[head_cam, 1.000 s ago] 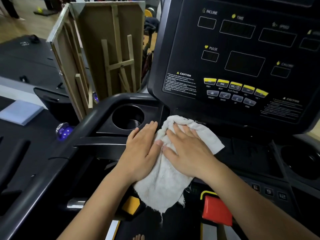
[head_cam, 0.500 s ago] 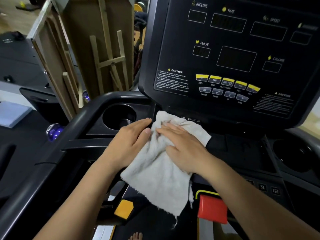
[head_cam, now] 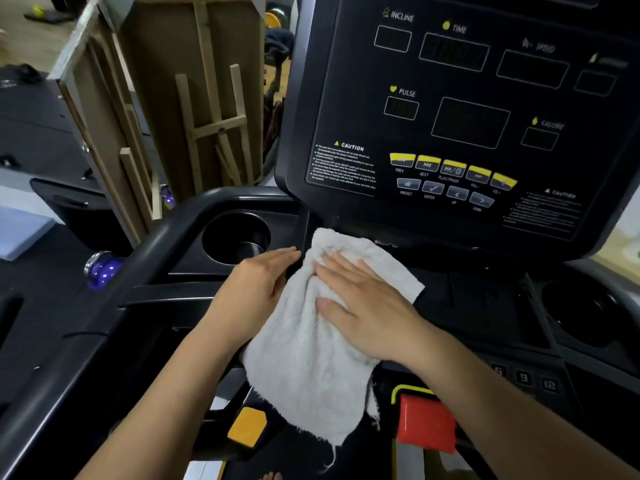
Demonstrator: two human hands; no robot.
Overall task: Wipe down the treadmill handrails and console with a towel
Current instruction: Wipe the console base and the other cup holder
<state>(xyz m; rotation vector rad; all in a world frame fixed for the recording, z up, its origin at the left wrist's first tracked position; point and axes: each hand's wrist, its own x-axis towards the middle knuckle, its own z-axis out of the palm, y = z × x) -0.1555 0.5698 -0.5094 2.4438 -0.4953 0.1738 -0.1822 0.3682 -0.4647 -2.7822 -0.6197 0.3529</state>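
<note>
White terry, frayed at its lower edge, the towel [head_cam: 311,341] lies in the middle of the frame over the lower shelf of the console [head_cam: 467,133], just under the display panel. Its top corner touches the panel's bottom rim; its tail hangs down toward the yellow tab [head_cam: 247,426] and the red stop key [head_cam: 426,422].

The right hand [head_cam: 367,306] rests flat on the towel, fingers [head_cam: 341,268] straight and spread, pressing the cloth down, not gripping it. The left hand [head_cam: 256,292] sits at the towel's left edge beside the cup holder [head_cam: 235,237]. Its fingers are extended along the bunched edge, and I cannot tell whether the thumb hooks into the fold underneath.

As a judgement, the task is at an early or middle stage. The cloth covers only the centre-left of the shelf. The display panel with its yellow buttons [head_cam: 452,166] at upper right shows no towel contact now. Nor does the right cup holder [head_cam: 595,313] or the curved handrail [head_cam: 114,306] sweeping down the lower left. Whether any of these is already clean cannot be read from the dark plastic. The handrails and the upright face likely remain.
</note>
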